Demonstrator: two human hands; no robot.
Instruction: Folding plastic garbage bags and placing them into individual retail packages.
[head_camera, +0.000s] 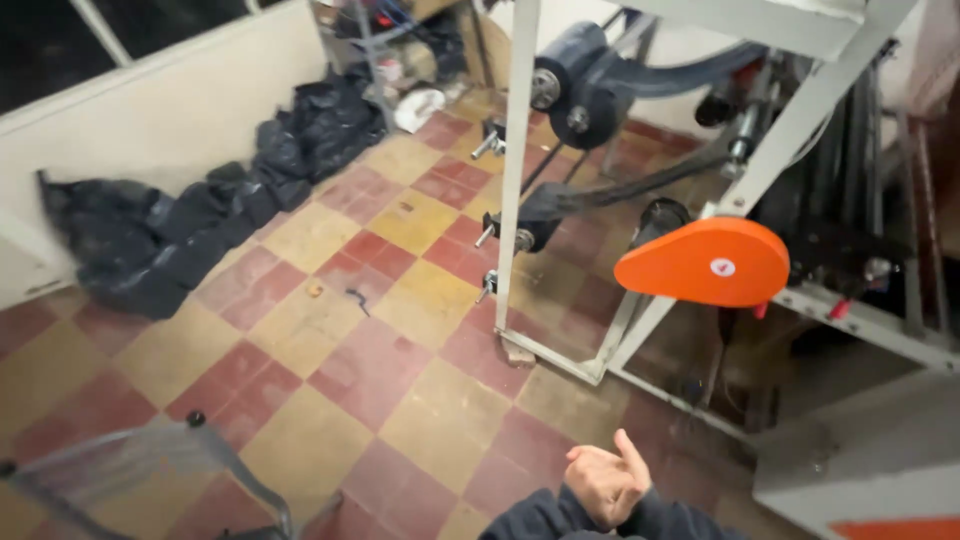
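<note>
Looking down: the head camera shows a tiled floor (330, 330) of red and yellow squares, with one hand at the bottom centre of the frame.
Hand in view: one hand (605, 485) comes out of a dark sleeve (560, 520); which hand it is, the picture does not show clearly.
Fingers: loosely curled toward the palm, thumb (632, 455) pointing up; they pinch nothing and hold nothing.
Other hand: not in the frame.
Nearest thing: the white metal frame (515, 180) of a machine, in the centre and upper right; its foot stands on the floor just above the hand, but well apart from it.
Orange cover: a rounded orange plate (700, 262) sits on the machine at the right of centre, with a small white round mark on it.
Rollers: dark rollers (570, 85) and black belts hang inside the frame, at the upper centre.
Left side: black bags (150, 240) lie along a pale wall (150, 110), from middle left to upper centre.
Bottom left: a blurred grey metal stand (150, 470) with a small black knob.
Small scraps: a dark bit (357, 297) and a pale bit lie on the tiles, left of the frame.
Progress: no work on the machine is visible; the hand touches nothing, so any handling seems not yet begun, as far as can be judged.
</note>
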